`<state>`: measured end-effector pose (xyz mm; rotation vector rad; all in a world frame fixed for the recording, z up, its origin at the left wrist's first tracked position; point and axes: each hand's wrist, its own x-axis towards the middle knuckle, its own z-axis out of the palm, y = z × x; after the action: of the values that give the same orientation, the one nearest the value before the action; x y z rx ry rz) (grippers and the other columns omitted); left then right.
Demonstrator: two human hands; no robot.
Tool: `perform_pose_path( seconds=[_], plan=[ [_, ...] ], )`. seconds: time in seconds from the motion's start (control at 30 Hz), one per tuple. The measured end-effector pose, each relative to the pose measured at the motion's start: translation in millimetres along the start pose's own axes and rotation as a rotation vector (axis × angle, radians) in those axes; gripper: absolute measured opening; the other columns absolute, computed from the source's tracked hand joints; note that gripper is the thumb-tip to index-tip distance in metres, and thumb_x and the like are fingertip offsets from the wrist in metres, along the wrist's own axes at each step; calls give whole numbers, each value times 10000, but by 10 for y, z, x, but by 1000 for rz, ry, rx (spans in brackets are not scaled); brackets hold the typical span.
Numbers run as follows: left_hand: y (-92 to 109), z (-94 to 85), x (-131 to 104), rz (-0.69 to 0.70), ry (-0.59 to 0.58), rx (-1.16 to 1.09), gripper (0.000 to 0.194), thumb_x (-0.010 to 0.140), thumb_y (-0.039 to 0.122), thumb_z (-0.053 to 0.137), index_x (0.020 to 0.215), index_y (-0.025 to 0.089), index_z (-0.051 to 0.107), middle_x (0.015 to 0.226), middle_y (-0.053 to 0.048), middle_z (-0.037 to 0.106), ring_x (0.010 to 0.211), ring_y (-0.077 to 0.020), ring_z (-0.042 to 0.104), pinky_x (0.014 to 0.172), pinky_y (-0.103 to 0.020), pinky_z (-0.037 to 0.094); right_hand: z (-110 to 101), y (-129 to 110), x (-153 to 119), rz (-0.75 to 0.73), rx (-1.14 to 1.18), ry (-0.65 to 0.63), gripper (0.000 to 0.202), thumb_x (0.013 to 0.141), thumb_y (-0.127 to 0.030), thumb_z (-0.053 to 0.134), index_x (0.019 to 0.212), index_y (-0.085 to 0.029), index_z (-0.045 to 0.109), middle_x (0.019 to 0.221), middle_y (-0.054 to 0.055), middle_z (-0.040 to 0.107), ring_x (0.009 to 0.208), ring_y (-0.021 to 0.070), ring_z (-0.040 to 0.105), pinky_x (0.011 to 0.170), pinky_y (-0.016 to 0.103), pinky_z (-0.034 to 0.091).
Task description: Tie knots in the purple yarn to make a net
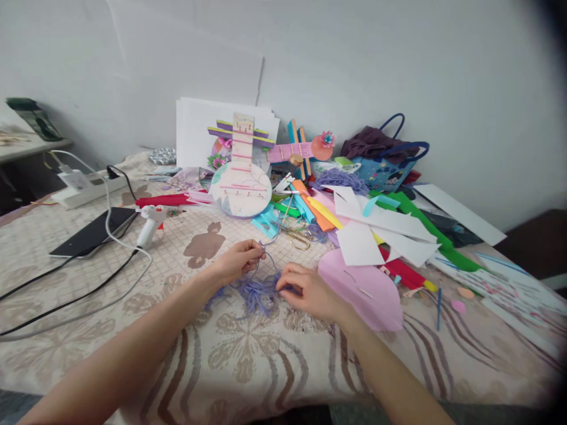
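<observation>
A loose tangle of purple yarn (pixel 254 293) lies on the patterned tablecloth in front of me. My left hand (pixel 243 258) is pinched on a strand of this yarn, raised a little above the tangle's upper edge. At the tangle's right side, my right hand (pixel 301 286) has its fingers curled round some of the yarn. One strand runs up from my left fingertips toward the gold-handled scissors (pixel 297 238). Close to my right hand is a pink paper oval (pixel 370 295), flat on the cloth.
Behind my hands stand decorated cardboard instruments (pixel 240 189) amid paper strips and more purple yarn (pixel 340 180). White paper pieces (pixel 359 243) lie to the right. A glue gun (pixel 151 225), cables and a black tablet (pixel 95 231) are at the left.
</observation>
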<state>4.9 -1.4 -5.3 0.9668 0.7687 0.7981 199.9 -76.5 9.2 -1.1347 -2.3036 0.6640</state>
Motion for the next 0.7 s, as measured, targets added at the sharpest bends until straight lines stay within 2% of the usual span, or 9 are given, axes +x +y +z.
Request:
perform_pose_path(
  seconds=[0.2, 0.47, 0.57, 0.7],
  plan=[
    [4, -10, 1, 5, 3, -2, 258, 678, 240, 695, 679, 133, 460, 654, -3, 562, 395, 8, 272, 389, -165, 149, 102, 67, -5, 41, -221, -46, 165, 766, -141, 546, 908, -204, 602, 934, 21, 559, 718, 114, 523, 650, 239, 374],
    [0, -30, 6, 17, -16, -6, 261, 682, 245, 694, 695, 136, 458, 662, -8, 569, 401, 7, 285, 399, -162, 157, 242, -7, 43, 49, -301, -47, 123, 752, -111, 514, 839, -184, 562, 904, 20, 531, 694, 108, 493, 620, 239, 349],
    [4, -27, 7, 22, -2, -8, 258, 679, 237, 692, 701, 137, 454, 660, -7, 569, 402, 5, 287, 399, -163, 150, 158, -19, 34, 65, -175, -35, 110, 736, -85, 504, 785, -175, 544, 869, 15, 527, 679, 100, 482, 616, 234, 355],
    [20, -15, -2, 21, -12, -4, 263, 670, 241, 698, 704, 137, 460, 662, -8, 570, 401, 4, 287, 397, -163, 156, -55, 10, -33, 164, 290, 51, 17, 799, -166, 496, 808, -176, 507, 852, 15, 560, 594, 76, 481, 552, 218, 374]
  ],
)
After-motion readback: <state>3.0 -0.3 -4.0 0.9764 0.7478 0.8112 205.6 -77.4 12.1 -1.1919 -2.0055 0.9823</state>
